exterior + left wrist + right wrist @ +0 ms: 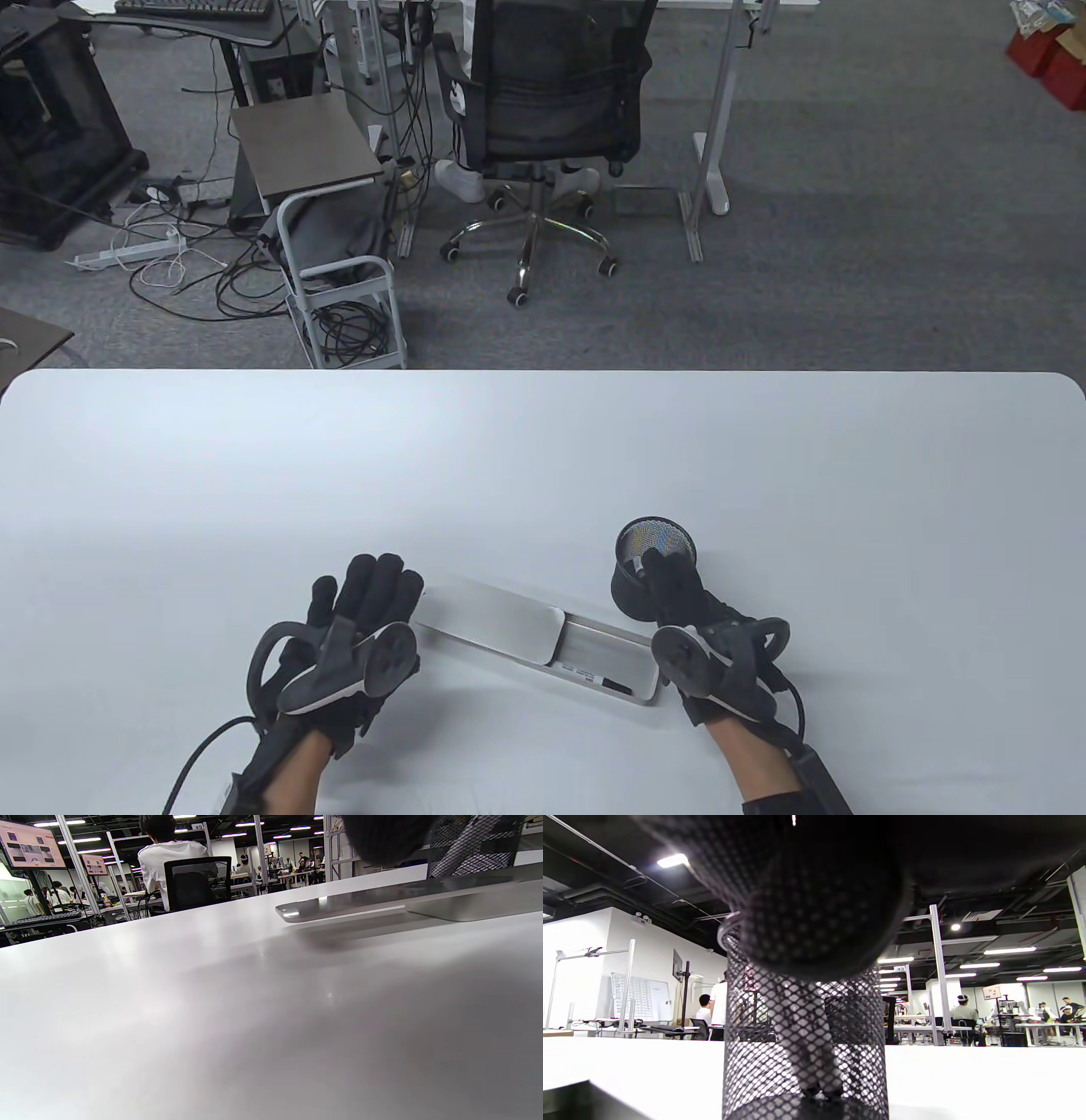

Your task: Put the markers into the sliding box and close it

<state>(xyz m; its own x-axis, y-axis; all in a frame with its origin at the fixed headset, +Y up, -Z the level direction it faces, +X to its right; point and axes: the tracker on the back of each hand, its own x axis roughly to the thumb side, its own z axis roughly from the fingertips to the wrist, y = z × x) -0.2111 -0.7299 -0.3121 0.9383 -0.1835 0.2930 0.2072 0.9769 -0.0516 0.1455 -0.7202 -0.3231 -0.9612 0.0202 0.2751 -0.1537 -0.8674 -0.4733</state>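
The markers are seen in two places: one white-barrelled marker with a black cap [607,682] lies in the exposed tray at the lower centre of the table view, and at least one slim pale marker [806,1035] stands inside the black wire-mesh pen cup [638,586] just above and right of the box. Such markers are judged light, rigid and smooth, best pinched along the barrel and lifted straight up out of the cup.

The flat silver sliding box [543,638] lies diagonally on the white tabletop [543,458], its lid [492,624] drawn toward the left so that the right part of the tray is uncovered. The lid is judged thin, stiff and slippery; closing would call for a flat push on its left end while the tray is steadied.

The right hand [691,624] reaches over the cup's rim with its fingers into the mouth; whether a marker is pinched cannot be told. The left hand [352,632] rests beside the lid's left end, fingers straight and spread, holding nothing.
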